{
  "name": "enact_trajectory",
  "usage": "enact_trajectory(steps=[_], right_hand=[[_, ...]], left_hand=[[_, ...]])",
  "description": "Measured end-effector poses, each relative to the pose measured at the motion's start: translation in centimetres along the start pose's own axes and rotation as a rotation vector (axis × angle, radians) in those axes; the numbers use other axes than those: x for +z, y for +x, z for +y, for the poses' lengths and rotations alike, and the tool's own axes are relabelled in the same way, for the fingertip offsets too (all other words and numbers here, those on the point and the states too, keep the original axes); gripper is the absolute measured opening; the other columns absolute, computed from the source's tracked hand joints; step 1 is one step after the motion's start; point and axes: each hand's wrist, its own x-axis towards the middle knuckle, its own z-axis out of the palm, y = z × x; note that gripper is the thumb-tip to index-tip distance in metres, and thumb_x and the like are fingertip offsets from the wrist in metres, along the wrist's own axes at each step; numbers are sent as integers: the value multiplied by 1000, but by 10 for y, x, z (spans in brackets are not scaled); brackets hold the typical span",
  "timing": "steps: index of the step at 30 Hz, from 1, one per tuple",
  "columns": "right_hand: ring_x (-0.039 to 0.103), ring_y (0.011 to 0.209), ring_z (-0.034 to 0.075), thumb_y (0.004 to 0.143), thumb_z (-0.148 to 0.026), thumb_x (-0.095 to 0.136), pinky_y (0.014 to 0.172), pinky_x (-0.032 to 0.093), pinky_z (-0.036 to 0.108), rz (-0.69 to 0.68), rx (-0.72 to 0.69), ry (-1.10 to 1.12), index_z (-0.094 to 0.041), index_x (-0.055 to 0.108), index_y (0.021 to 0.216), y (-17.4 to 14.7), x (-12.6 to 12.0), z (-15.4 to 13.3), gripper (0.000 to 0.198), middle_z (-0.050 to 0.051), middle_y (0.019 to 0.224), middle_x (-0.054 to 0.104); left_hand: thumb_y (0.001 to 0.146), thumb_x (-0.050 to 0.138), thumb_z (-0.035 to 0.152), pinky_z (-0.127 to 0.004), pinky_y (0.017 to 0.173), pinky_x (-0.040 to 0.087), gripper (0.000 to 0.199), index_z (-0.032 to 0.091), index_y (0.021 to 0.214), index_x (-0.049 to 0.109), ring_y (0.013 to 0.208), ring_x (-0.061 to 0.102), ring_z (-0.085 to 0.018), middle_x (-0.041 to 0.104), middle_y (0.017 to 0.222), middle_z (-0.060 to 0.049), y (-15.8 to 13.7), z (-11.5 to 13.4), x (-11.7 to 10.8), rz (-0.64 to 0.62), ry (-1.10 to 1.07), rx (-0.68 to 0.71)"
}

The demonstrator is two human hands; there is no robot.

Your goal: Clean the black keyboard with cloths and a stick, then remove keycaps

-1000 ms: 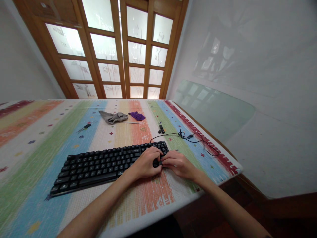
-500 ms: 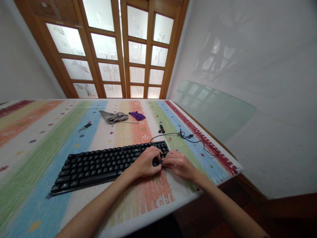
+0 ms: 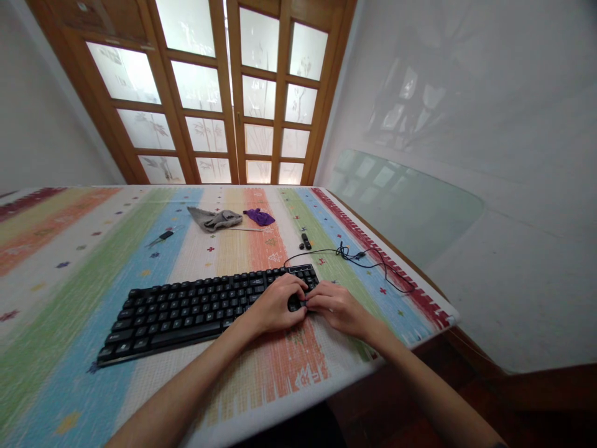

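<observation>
A black keyboard [image 3: 196,308] lies across a table covered by a striped, many-coloured cloth [image 3: 60,261]. Both of my hands meet at the keyboard's right end. My left hand [image 3: 275,305] rests curled on the keys there, fingertips pressed at the lower right corner. My right hand [image 3: 336,306] comes in from the right, its fingers pinched against the same corner and touching the left hand's fingertips. What sits between the fingertips is hidden. The keyboard's black cable [image 3: 359,258] runs off to the right in a loose tangle.
Farther back on the cloth lie a grey rag [image 3: 214,219], a purple cloth [image 3: 259,216], a small black stick [image 3: 305,241] and a small black tool [image 3: 162,236]. The table's right edge [image 3: 420,298] is close. Wooden glazed doors [image 3: 219,93] stand behind.
</observation>
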Motion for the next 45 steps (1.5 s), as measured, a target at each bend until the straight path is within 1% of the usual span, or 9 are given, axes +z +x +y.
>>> enact_trajectory(steps=[9,13,19,23,27,30,34,41,45], right_hand=[[61,82,18,94,-11,52,73,51,31,-22,12,-38,-20,70,89,1,-1,-5,21,6,87,70],[58,76,18,96,-9,45,70,49,31,-11,-24,-197,-19,69,88,-4,3,-8,27,4,75,67],[59,78,19,96,-7,41,69,48,31,-11,-53,-342,-17,67,84,-11,12,-17,30,7,76,68],[59,74,18,95,-8,44,67,48,30,1,-29,-351,-18,68,82,-12,15,-21,29,7,73,67],[60,75,19,89,-10,53,68,48,32,25,4,-236,-19,71,84,-8,9,-17,20,6,74,68],[61,77,20,83,-11,59,75,47,36,116,55,-174,-21,72,85,3,1,-3,16,4,74,70],[60,82,22,85,-12,58,81,46,39,196,173,-204,-22,71,86,24,-5,31,17,4,82,73],[59,91,24,81,-12,61,85,46,40,36,191,-356,-20,72,92,56,0,97,18,6,95,74],[58,93,26,82,-14,61,85,44,40,-22,229,-434,-17,72,97,69,7,121,19,9,96,74]], left_hand=[[76,69,15,-38,94,49,10,17,82,61,105,62,-22,67,110,-10,-2,-2,2,-19,58,22],[76,68,13,-37,93,48,8,17,78,61,103,61,-21,68,108,-8,-1,-1,2,-19,83,48],[78,64,14,-37,92,47,6,17,74,64,103,61,-21,70,106,-7,0,1,2,-54,162,86],[80,63,15,-39,93,46,9,18,72,65,103,61,-22,70,106,-7,0,2,2,-77,195,96],[79,64,14,-39,92,46,8,18,72,63,102,61,-22,71,105,-7,0,3,1,-72,167,81],[77,65,14,-39,91,48,5,18,79,64,99,62,-22,71,102,-8,0,4,2,-57,144,73],[79,65,16,-39,93,49,14,17,93,67,100,64,-23,72,102,-9,-1,4,3,-22,139,73],[89,60,21,-38,91,50,14,18,88,74,99,65,-21,74,101,-7,-2,3,4,-24,220,140],[92,56,21,-38,91,49,18,17,88,74,102,65,-21,75,98,-7,-3,3,7,-63,330,210]])
